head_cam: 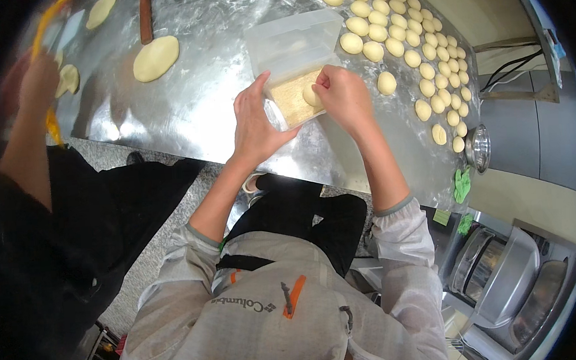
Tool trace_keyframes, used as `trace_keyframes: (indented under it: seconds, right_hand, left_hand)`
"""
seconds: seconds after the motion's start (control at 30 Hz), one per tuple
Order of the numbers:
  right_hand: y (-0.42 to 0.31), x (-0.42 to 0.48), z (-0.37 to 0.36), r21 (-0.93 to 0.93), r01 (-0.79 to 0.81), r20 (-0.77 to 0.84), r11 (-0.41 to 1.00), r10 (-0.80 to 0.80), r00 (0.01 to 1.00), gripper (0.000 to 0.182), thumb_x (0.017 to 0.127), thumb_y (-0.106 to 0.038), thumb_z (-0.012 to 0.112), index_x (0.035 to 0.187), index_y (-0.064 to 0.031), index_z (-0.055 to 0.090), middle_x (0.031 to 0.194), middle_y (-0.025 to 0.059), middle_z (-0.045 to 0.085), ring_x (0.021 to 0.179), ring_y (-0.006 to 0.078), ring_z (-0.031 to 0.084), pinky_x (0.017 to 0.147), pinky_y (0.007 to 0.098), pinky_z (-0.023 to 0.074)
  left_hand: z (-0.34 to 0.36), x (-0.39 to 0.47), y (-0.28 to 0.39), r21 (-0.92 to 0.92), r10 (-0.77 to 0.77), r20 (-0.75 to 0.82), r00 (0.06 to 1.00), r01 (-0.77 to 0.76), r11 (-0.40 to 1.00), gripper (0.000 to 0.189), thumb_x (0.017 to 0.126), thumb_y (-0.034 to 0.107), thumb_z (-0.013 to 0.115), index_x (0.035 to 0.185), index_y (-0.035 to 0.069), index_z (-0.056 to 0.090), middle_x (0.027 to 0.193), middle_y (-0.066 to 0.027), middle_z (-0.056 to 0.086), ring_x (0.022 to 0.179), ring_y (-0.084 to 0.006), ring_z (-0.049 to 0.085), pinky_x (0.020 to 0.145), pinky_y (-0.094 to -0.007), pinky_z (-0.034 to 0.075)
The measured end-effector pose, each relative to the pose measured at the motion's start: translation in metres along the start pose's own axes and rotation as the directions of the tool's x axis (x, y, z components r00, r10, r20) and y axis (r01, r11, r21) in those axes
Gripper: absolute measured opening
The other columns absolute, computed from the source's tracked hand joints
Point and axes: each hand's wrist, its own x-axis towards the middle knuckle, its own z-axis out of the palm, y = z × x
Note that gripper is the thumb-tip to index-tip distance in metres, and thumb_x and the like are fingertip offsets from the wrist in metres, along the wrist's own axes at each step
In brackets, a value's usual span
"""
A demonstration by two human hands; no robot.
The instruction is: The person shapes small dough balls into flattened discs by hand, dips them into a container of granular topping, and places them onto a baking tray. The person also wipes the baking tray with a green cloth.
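My left hand point(255, 125) grips the near left corner of a clear plastic container point(277, 112), fingers along one side and thumb at the front. A pale, grainy layer that looks like sesame seeds point(290, 98) covers its bottom. Between the fingertips of my right hand point(344, 95) is a round dough ball point(310, 95), held at the seeds; whether it presses into them I cannot tell. The container's frosted lid point(294, 38) stands open at the back. Many similar dough balls point(397, 32) are spread over the steel table to the right, one point(386, 83) close to my right hand.
On the floured steel table point(204, 106), a flattened dough round point(156, 59) touches a wooden rolling pin point(145, 15). A co-worker's hand point(39, 81) is at the far left. A metal bowl point(478, 148) and green glove point(462, 185) lie by the right edge.
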Motion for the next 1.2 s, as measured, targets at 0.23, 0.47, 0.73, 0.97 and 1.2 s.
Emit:
trace_keyframes:
  seconds: [0.23,0.47,0.73,0.97,1.2]
  right_hand:
    - [-0.02,-0.003,0.03,-0.198,0.171,-0.161,0.965,-0.204,0.966,0.001,0.077,-0.008,0.068,0.077,-0.007,0.067,0.084,0.0126,0.07,0.078,0.0316,0.067,0.073,0.0445,0.0475]
    - [-0.009,-0.031,0.012,-0.009,0.065,-0.022,0.998,-0.065,0.998,0.01,0.074,-0.013,0.076,0.083,-0.008,0.073,0.08,0.0075,0.073,0.072,0.0238,0.067,0.077,0.037,0.0468]
    - [0.012,0.019,-0.017,-0.089,-0.089,0.162,0.992,0.103,0.981,0.007,0.077,-0.017,0.068,0.077,-0.0116,0.073,0.077,0.0084,0.073,0.078,0.0275,0.07,0.086,0.0418,0.0399]
    - [-0.013,0.018,0.009,-0.398,0.141,0.002,0.907,-0.152,0.988,0.005,0.077,-0.01,0.065,0.075,-0.0096,0.07,0.075,0.0114,0.07,0.077,0.0293,0.067,0.081,0.0424,0.0379]
    - [-0.005,-0.011,0.008,-0.097,0.108,-0.117,0.989,-0.119,0.986,0.002,0.079,-0.007,0.069,0.08,-0.0089,0.07,0.08,0.0076,0.07,0.085,0.0258,0.064,0.084,0.0407,0.0359]
  left_hand:
    - [-0.002,0.0,0.0,-0.001,0.019,-0.003,1.0,-0.019,1.0,0.118,0.06,0.028,0.092,0.153,0.009,0.023,0.148,-0.0144,0.037,0.131,-0.0353,0.038,0.112,-0.0488,0.032]
    - [-0.002,-0.001,-0.003,0.014,0.067,-0.024,0.997,-0.067,0.998,0.116,0.061,0.029,0.092,0.153,0.01,0.024,0.146,-0.0134,0.041,0.135,-0.0317,0.04,0.118,-0.0483,0.023]
    - [-0.005,0.001,0.001,0.019,0.061,-0.002,0.998,-0.061,0.998,0.113,0.062,0.03,0.092,0.152,0.011,0.026,0.146,-0.013,0.041,0.136,-0.0312,0.039,0.118,-0.0487,0.023]
    - [-0.005,0.002,0.0,0.015,0.063,0.002,0.998,-0.063,0.998,0.112,0.062,0.031,0.091,0.152,0.011,0.027,0.145,-0.0131,0.042,0.136,-0.0308,0.04,0.118,-0.0483,0.023]
    - [-0.005,0.001,0.0,0.006,0.058,-0.004,0.998,-0.058,0.998,0.111,0.062,0.03,0.091,0.151,0.011,0.029,0.144,-0.0133,0.043,0.135,-0.0311,0.04,0.118,-0.0481,0.024]
